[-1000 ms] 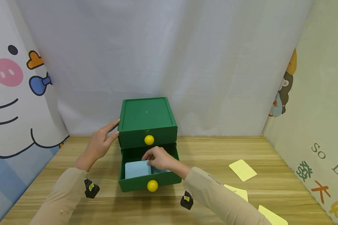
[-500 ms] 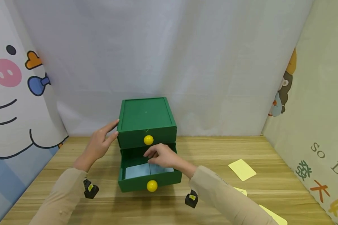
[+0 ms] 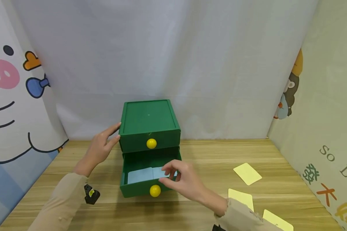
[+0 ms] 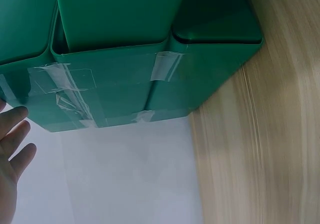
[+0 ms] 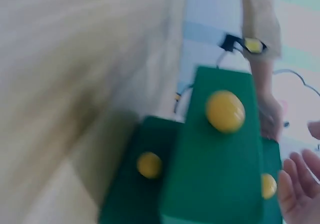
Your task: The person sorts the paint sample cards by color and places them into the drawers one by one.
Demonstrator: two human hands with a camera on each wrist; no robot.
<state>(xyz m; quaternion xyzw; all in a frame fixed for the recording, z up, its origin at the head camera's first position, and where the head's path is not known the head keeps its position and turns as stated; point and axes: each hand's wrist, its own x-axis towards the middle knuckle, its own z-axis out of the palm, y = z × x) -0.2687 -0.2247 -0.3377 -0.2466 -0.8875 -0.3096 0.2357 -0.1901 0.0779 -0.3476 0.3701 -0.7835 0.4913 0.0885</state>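
Right hand (image 3: 188,183) is seen in the head view over the pulled-out drawer's (image 3: 138,190) front edge, fingers loosely bent and released; the blue cards (image 3: 140,175) inside are partly hidden by it. Against the green cabinet's (image 3: 148,117) side, the left hand (image 3: 99,149) is rested, fingers extended. One yellow card (image 3: 243,199) is partly covered by the right sleeve (image 3: 243,221).

In the left wrist view, the left hand is cut off beside taped green panels.

In the right wrist view, knobs (image 5: 225,111) are blurred, the right hand is cropped, and the drawer's contents are hidden.

I work in what looks like a makeshift booth: white sheet (image 3: 214,70) behind, cartoon sheets (image 3: 329,106) flanking my table (image 3: 208,160).
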